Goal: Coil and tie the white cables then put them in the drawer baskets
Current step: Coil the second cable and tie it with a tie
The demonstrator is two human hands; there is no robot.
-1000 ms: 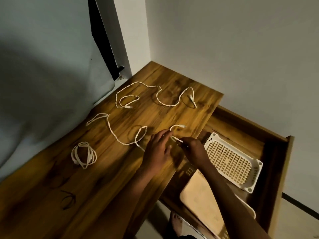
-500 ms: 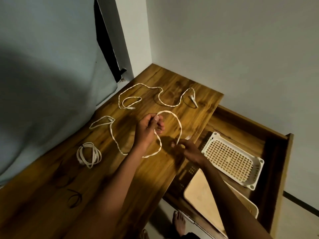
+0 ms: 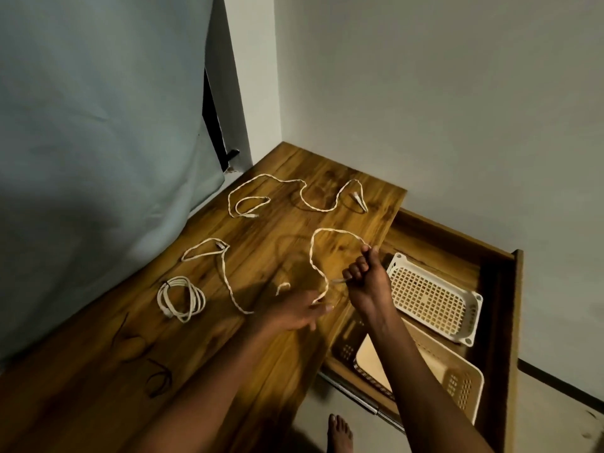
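My right hand (image 3: pixel 366 276) grips one end and a loop of a white braided cable (image 3: pixel 317 250) just above the desk's right edge. My left hand (image 3: pixel 295 312) lies low over the desk with the same cable running between its fingers; the rest of that cable trails left to a small loop (image 3: pixel 204 250). A second loose white cable (image 3: pixel 287 191) sprawls at the back of the desk. A coiled, tied white cable (image 3: pixel 181 297) lies at the left. Two plastic baskets sit in the open drawer: a white one (image 3: pixel 434 295) and a beige one (image 3: pixel 457 380).
The wooden desk (image 3: pixel 261 371) stands in a corner, with a grey curtain (image 3: pixel 98 142) on the left and a wall behind. The open drawer (image 3: pixel 503 305) juts out to the right. Dark ties (image 3: pixel 157 380) lie on the near desk. A bare foot (image 3: pixel 340 433) shows below.
My right hand rose and closed on the cable with a loop standing above it. My left hand dropped from holding the loop high to the desk, sliding along the cable.
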